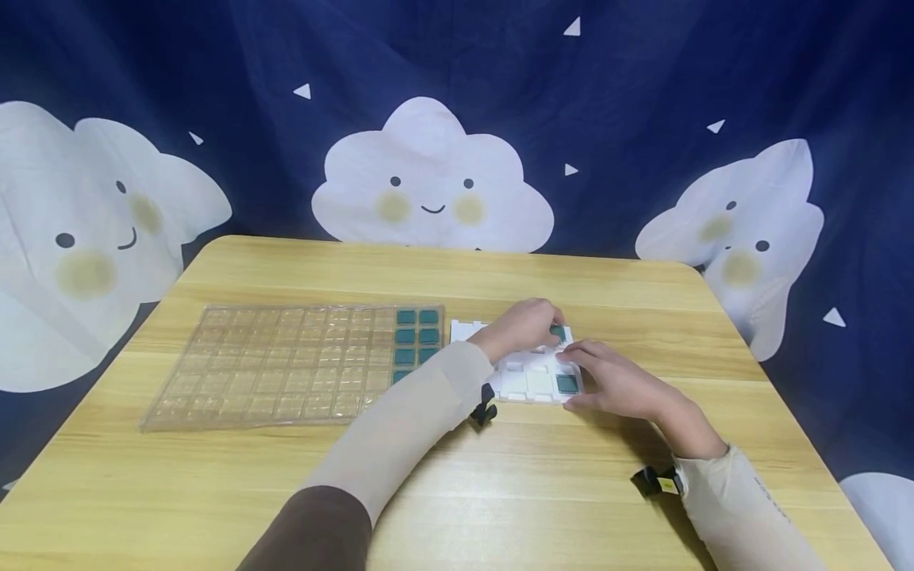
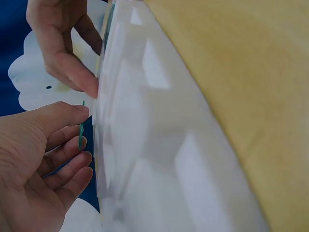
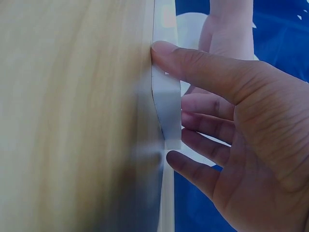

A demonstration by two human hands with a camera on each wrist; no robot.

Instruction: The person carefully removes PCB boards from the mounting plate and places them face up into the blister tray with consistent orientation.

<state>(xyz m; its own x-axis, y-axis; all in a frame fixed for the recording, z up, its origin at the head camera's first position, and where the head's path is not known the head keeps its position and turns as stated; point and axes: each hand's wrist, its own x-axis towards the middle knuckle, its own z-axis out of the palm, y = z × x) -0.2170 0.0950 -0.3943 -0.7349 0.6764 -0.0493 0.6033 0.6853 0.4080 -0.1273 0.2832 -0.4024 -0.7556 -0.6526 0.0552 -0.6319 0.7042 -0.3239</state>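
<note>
A thin green square chip [image 2: 81, 130] is pinched edge-on between the thumb and fingers of my left hand [image 1: 521, 325], at the far right corner of the white tray [image 1: 524, 385]. That tray lies flat, with shallow square pockets. Another green chip [image 1: 567, 384] sits in its near right pocket. At the tray's right side is my right hand [image 1: 621, 385]. Its thumb [image 3: 166, 50] touches the tray's edge, and its other fingers are loosely bent, some reaching over the tray. My left forearm hides part of the white tray.
Left of the white tray lies a wide clear plastic tray [image 1: 271, 361] with many pockets. Several green chips [image 1: 405, 335] fill its right-hand columns, partly behind my left sleeve. Both trays rest on a wooden table [image 1: 500, 492] before a dark blue cloud-print curtain [image 1: 457, 47].
</note>
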